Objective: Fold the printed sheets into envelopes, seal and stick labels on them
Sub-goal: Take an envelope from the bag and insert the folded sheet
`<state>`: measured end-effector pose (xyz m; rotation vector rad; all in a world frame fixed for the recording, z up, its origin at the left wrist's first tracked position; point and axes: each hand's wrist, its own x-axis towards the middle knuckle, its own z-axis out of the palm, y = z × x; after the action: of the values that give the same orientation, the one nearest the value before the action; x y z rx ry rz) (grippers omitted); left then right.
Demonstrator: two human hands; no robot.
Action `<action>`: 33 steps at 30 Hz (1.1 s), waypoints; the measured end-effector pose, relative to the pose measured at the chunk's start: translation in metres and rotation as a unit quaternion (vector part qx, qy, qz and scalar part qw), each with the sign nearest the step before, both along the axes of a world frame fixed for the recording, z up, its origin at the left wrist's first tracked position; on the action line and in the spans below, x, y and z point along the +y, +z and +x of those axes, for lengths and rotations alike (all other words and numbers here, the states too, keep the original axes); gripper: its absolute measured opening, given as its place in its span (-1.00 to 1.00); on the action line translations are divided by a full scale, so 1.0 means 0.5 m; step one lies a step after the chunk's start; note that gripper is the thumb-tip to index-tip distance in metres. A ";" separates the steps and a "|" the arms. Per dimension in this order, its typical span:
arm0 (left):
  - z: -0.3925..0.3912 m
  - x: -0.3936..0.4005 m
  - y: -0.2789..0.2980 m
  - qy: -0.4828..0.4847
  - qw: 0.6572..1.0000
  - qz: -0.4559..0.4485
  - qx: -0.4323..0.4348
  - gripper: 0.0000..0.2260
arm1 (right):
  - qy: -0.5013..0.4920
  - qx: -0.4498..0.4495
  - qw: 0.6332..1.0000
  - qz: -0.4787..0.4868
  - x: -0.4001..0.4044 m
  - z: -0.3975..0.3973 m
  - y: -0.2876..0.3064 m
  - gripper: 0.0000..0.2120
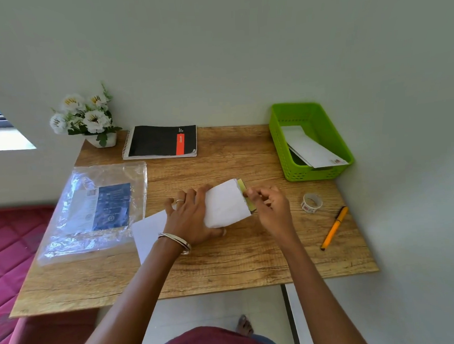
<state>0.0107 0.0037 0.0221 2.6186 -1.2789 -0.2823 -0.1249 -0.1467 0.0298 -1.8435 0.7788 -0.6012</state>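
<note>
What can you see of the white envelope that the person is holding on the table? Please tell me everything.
The white envelope looks like plain paper, with no print showing on the visible side. It lies slanted near the middle of the wooden table, its open end toward the right, where a yellow-green strip edges the flap. The left hand holds down its left part, fingers on top and thumb at the lower edge. The right hand pinches the strip at the flap. A loose white sheet lies beside it under the left wrist.

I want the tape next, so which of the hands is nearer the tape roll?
Right. The right hand is just left of the tape roll, pinching the envelope flap; the left hand holds the envelope farther left.
</note>
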 end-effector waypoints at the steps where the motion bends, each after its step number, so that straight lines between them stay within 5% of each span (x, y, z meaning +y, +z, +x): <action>1: -0.001 0.000 0.000 0.001 1.000 -0.001 -0.001 -0.01 | 0.014 0.012 1.000 0.003 0.001 0.002 -0.001 -0.67; 10: -0.016 -0.012 0.012 -0.006 1.000 0.000 -0.015 -0.01 | 0.108 0.096 0.985 0.092 0.028 0.001 0.043 -0.34; 14: -0.017 -0.010 0.013 0.009 1.000 0.000 -0.005 0.00 | 0.144 0.059 0.982 0.104 0.018 0.005 0.042 -0.38; 19: -0.028 -0.018 0.024 0.059 0.996 -0.003 0.065 0.14 | 0.036 -0.109 0.963 0.244 0.014 0.000 0.026 -0.35; 23: -0.035 -0.030 0.039 0.059 0.976 -0.010 0.211 0.18 | -0.054 -0.097 0.968 0.227 0.020 0.006 0.014 -0.51; 29: -0.033 -0.030 0.073 0.139 0.912 -0.196 0.333 -0.50 | -0.044 -0.106 0.977 0.181 0.005 0.006 0.024 -0.83; 33: -0.030 -0.030 0.080 0.172 0.883 -0.243 0.362 -0.70 | 0.015 -0.099 0.977 0.190 0.001 0.000 0.046 -0.86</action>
<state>-0.0041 -0.0115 0.0619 1.9469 -0.5250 -0.6894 -0.1250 -0.1464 0.0528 -1.4201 0.6781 -0.5634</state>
